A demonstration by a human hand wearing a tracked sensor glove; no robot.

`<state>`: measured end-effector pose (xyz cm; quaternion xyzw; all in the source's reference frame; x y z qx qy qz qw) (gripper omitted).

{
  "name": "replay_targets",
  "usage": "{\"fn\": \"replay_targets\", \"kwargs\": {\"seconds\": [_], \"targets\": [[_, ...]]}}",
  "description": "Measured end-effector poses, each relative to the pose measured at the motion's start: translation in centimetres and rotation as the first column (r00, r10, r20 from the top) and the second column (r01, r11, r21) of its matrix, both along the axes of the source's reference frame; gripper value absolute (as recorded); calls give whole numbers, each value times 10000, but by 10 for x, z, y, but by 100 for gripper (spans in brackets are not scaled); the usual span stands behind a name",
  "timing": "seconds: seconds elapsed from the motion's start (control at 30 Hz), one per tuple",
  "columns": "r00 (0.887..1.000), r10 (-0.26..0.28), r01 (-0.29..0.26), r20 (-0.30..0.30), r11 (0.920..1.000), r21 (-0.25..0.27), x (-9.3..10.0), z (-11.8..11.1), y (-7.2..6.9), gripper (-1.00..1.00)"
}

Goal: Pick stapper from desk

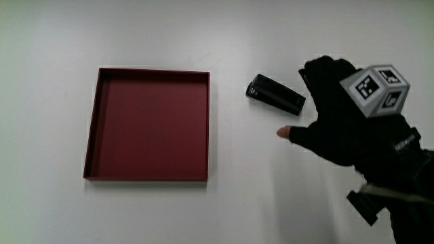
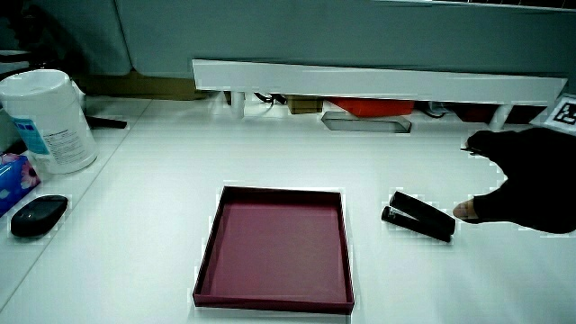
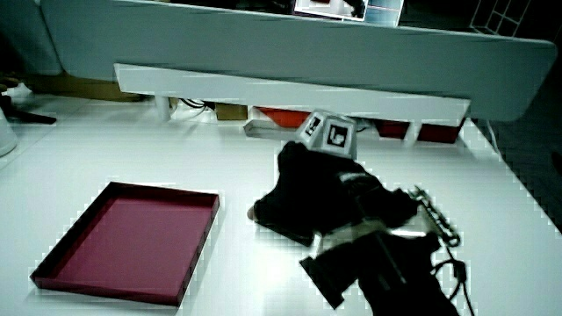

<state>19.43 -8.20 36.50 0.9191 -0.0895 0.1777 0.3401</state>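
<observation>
The small black oblong stapler [image 1: 274, 94] lies on the white table [image 1: 271, 190] between the shallow dark-red square tray [image 1: 147, 124] and the black-gloved hand [image 1: 339, 115], which reaches toward its nearer end, fingers spread, holding nothing

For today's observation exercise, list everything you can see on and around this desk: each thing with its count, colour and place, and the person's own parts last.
Stapler: one, black, on the table between the tray and the hand.
Tray: one, dark red, shallow, square, nothing in it, on the table beside the stapler.
Tub: one, white with a blue label, farther from the person than the mouse.
Mouse: one, black, near the tub.
Packet: one, blue, partly cut off, between tub and mouse.
Partition: one, white, low, with red things under it.
Table: one, white.
Hand: one, black glove, beside the stapler, not touching it, fingers spread.
Cube: one, white with black patterns, on the hand's back.
</observation>
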Motion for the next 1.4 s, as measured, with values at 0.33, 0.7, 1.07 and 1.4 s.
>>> {"fn": "replay_targets", "kwargs": {"seconds": [0.33, 0.7, 1.07, 1.4], "targets": [[9972, 671, -636, 328, 9929, -1004, -3, 22, -35, 0], [9952, 976, -940, 99, 9775, -1890, -7, 81, -49, 0], [9946, 1007, -1041, -267, 9674, -2309, -15, 123, -48, 0], [9932, 1042, -1142, -522, 9596, -2573, -17, 140, -44, 0]]}}
